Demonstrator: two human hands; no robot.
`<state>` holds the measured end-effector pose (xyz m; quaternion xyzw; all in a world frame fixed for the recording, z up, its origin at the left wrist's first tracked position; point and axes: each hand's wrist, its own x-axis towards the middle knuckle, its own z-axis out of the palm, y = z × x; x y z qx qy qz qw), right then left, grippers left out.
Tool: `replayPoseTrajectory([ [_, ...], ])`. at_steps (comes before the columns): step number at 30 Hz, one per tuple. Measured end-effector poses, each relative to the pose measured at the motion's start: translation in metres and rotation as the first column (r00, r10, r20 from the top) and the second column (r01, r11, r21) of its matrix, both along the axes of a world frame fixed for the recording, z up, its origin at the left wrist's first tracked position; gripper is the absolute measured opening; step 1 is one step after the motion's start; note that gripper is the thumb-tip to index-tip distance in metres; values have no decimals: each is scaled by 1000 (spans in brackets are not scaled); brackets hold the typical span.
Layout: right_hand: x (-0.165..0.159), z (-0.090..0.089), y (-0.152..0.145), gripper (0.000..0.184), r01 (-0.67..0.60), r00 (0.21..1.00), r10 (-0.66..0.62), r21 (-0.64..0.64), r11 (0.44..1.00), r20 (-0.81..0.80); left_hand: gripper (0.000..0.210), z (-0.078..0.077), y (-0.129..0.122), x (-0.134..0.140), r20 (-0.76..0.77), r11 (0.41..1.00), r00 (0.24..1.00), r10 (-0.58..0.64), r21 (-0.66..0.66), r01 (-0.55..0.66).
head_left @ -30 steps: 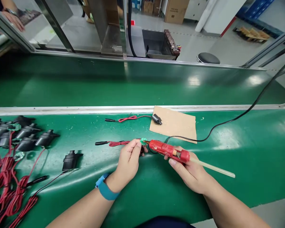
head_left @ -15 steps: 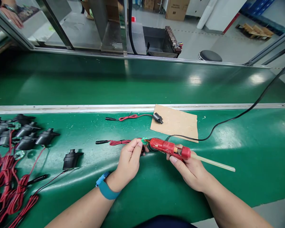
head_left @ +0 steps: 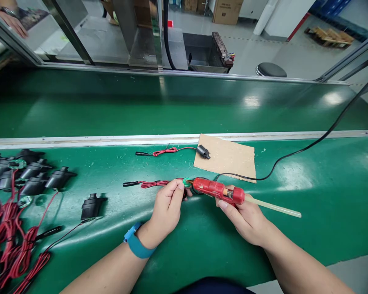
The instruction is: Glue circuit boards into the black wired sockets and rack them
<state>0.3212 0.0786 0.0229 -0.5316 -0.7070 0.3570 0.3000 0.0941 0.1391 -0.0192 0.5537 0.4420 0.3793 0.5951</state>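
Observation:
My left hand [head_left: 168,206] is closed around a small pump, its dark body mostly hidden by the fingers. A green circuit board [head_left: 186,183] shows on its end at my fingertips. From there a bundled red-and-black cable [head_left: 155,184] with a black plug runs left along the table. My right hand [head_left: 247,218] grips a red hot glue gun [head_left: 210,187], its nozzle at the circuit board. A pale glue stick [head_left: 276,206] sticks out of the gun's rear. Whether glue is flowing cannot be seen.
Another black pump [head_left: 203,152] with its cable lies on a cardboard piece [head_left: 230,157]. Several black pumps [head_left: 35,168] with tangled red cables are heaped at left; one pump [head_left: 91,207] stands apart. The gun's black cord [head_left: 294,155] crosses to the right. Beyond the frame is another person's hand [head_left: 15,24].
The glue stick's outer end and the gun's rear have shifted slightly left and up. The nozzle stays at the circuit board, and my left hand holds nearly still.

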Motion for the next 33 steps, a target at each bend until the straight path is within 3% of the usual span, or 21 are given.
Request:
replayPoseTrajectory([
  [24, 2, 5, -3, 24, 21, 996, -24, 32, 999, 88, 28, -9, -5, 0, -147, 983, 989, 19, 181, 8],
  [33, 3, 7, -7, 13, 4, 991, -9, 38, 999, 130, 24, -6, -7, 0, -239, 954, 969, 63, 298, 11],
])
